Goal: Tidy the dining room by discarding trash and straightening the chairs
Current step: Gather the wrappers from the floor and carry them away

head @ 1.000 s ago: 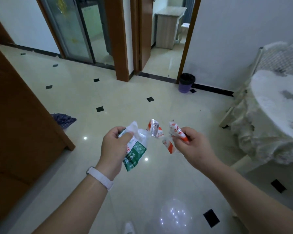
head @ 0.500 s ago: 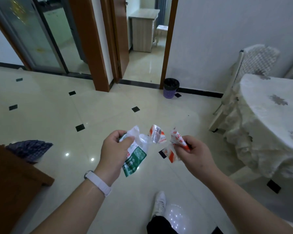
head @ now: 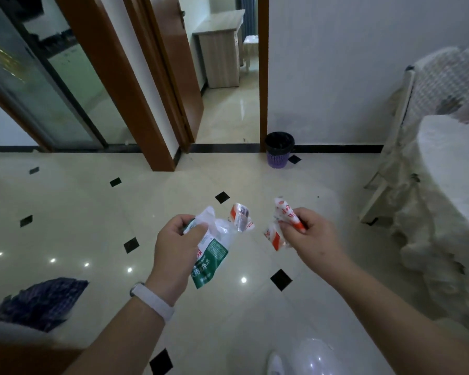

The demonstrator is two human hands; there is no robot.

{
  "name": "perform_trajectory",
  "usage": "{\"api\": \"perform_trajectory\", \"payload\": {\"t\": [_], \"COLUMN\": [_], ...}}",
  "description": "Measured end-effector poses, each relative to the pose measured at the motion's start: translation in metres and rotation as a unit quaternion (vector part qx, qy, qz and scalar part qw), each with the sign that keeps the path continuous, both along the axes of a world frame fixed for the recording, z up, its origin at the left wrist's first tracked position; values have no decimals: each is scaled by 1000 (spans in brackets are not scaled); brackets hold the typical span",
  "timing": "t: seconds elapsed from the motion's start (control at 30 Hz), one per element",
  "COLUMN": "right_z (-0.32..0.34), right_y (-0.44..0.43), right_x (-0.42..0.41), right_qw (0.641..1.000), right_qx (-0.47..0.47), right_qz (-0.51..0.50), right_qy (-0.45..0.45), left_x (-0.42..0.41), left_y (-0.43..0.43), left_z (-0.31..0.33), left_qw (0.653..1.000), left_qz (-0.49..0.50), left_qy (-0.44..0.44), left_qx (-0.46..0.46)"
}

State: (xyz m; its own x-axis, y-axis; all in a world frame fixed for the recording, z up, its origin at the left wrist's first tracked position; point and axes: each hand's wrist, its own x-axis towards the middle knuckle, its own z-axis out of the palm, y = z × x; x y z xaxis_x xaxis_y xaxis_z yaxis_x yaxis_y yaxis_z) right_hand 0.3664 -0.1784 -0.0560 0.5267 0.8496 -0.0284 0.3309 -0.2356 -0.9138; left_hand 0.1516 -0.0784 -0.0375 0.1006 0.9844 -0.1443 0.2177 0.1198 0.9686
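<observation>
My left hand (head: 178,246) grips a crumpled clear plastic bottle with a green label (head: 210,257), together with a small orange-and-silver wrapper (head: 240,219) sticking out at its top. My right hand (head: 310,235) pinches red-and-white snack wrappers (head: 280,226). Both hands are held out over the tiled floor. A purple trash bin (head: 279,150) with a black liner stands ahead against the wall, beside the doorway. A chair with a lacy white cover (head: 428,104) stands at the right, behind the cloth-covered table (head: 460,169).
Brown door frames and an open door (head: 179,77) lie ahead on the left; a glass sliding door (head: 38,85) is further left. Dark checked cloth (head: 42,301) lies at the lower left. My white shoe (head: 275,364) shows at the bottom.
The view has swung right and moved closer to the trash bin, which now looks larger and nearer. Both hands keep holding the same trash; the hands are slightly further apart.
</observation>
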Motion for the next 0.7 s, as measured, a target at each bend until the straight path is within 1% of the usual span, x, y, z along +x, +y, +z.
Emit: {"api": "perform_trajectory", "payload": {"t": [0.13,0.37,0.57,0.7], "right_z": [-2,-14,-13,-1], "right_y": [32,107,200,271], "right_x": [29,69,104,127], "right_qw": [1000,999,995,991], "right_qx": [-3,-29,-53,-68], "right_qz": [-5,-32,-71,-97], "right_qy": [13,-3,-36,-68], "left_x": [34,83,124,154], "left_y": [39,130,241,326], "left_z": [0,-14,-40,-41], "left_qw": [999,999,998,995], "left_qz": [-28,-47,-59,-86], "left_qy": [21,13,-16,-33], "left_qx": [22,17,-12,-29]}}
